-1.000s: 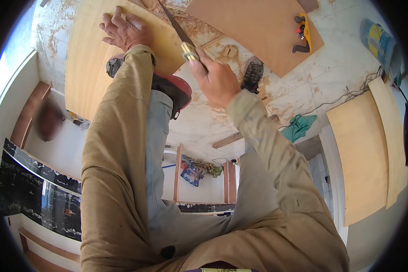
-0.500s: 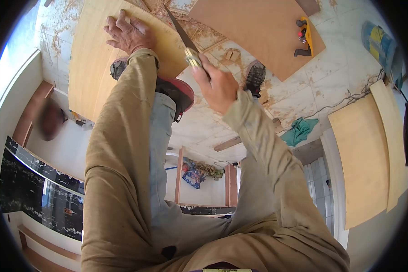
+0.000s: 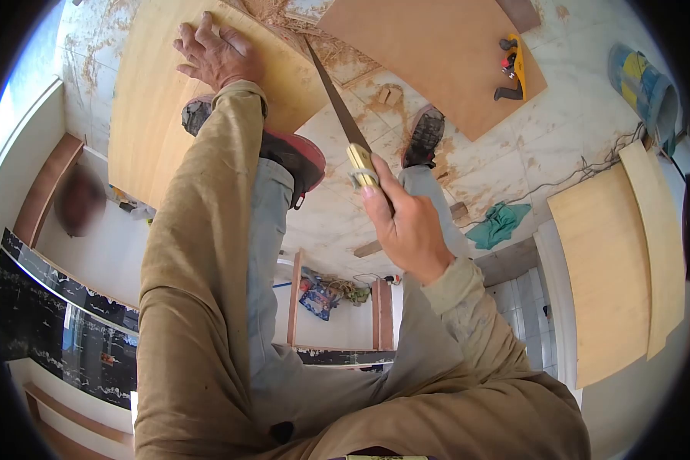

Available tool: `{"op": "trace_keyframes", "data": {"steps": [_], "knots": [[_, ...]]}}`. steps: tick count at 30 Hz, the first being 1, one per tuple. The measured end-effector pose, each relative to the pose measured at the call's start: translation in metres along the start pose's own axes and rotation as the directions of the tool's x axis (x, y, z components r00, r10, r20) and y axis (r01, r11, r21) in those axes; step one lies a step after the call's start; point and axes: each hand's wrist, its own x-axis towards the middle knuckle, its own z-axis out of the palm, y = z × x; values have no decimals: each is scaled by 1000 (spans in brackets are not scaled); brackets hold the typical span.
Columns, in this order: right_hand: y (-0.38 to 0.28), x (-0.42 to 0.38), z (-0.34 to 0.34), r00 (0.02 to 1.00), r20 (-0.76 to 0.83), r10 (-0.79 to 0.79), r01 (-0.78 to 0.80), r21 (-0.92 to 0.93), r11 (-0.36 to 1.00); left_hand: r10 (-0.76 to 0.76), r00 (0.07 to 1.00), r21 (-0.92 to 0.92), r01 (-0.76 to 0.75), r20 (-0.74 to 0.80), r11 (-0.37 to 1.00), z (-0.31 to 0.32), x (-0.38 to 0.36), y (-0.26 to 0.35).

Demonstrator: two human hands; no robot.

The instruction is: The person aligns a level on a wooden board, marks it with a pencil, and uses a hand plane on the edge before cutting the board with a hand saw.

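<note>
My left hand (image 3: 218,55) lies flat with fingers spread on a light wooden panel (image 3: 149,115) at the upper left. One shoe (image 3: 295,157) of mine is at the panel's near edge. In the middle, my right hand (image 3: 410,226) is wrapped round the pale yellow handle of a handsaw (image 3: 337,103). The saw's dark blade points up and to the left, its tip beside the panel's right edge.
A brown sheet (image 3: 429,57) lies at the upper right with a yellow hand plane (image 3: 517,69) on it. Sawdust covers the tiles. A blue bucket (image 3: 642,88), a green cloth (image 3: 500,224) and leaning boards (image 3: 602,268) are at the right. Another person (image 3: 80,199) shows blurred at the left.
My right hand has drawn the handsaw back toward me and to the right. My left hand stays pressed on the panel in nearly the same place.
</note>
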Motion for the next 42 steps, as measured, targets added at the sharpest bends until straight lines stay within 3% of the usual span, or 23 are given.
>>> {"op": "trace_keyframes", "data": {"steps": [3, 6, 9, 12, 13, 16, 19, 21, 23, 25, 27, 28, 31, 34, 35, 38, 42], "knots": [[14, 102, 41, 1000, -5, -8, 7, -128, 992, -8, 1000, -4, 8, 9, 1000, 0, 1, 5], [6, 108, 44, 999, -1, 34, -34, -73, 997, 5, 1000, 16, -5, 18, 1000, -1, 0, 0], [8, 1, 10, 999, -33, 5, -5, -10, 1000, 7, 1000, 6, -7, -11, 1000, 4, 0, -2], [7, 27, 9, 997, 44, 68, -66, -47, 997, 9, 1000, -12, -10, -6, 1000, 3, -7, -2], [13, 68, 24, 1000, 23, -3, 5, -94, 996, 0, 1000, -8, 0, 4, 1000, 4, -7, -4], [6, 126, 47, 1000, -25, 17, -19, -91, 996, 5, 1000, -4, -5, -28, 1000, 3, 5, -3], [5, 31, 19, 999, -8, 45, -46, -68, 997, 9, 1000, 7, -9, 1, 1000, 2, 3, 2], [9, 2, 8, 997, -59, -51, 49, -32, 998, 2, 1000, 15, -2, -8, 1000, 2, 4, 0], [9, 20, 7, 996, 60, 65, -60, -82, 995, -6, 1000, -5, 6, -31, 1000, 1, -1, 4], [22, 99, 44, 999, -24, -39, 35, -147, 989, -3, 1000, 20, 3, -12, 1000, -1, -7, 1], [15, 112, 51, 998, -43, -35, 30, -109, 994, 12, 998, 23, -10, -61, 1000, 5, 2, -1], [14, 108, 51, 999, -49, -10, 5, -94, 996, 11, 999, 23, -9, -50, 1000, 5, -1, -4], [7, -1, 7, 998, 16, 57, -55, -86, 995, 8, 999, 10, -7, -51, 1000, 8, 1, -2], [-1, 9, 4, 994, 52, 98, -90, -130, 987, 32, 999, 13, -32, -39, 999, 6, -1, -6], [17, 42, 22, 1000, 3, 4, -3, -215, 977, 28, 999, 4, -28, -33, 1000, 4, -3, -4], [68, 103, 38, 999, -23, -33, 28, -195, 980, 17, 998, 11, -17, -55, 1000, 8, 0, -11], [17, 10, -11, 993, -83, 81, -80, 25, 997, 30, 998, -5, -30, -47, 1000, 10, 2, -13]]}}
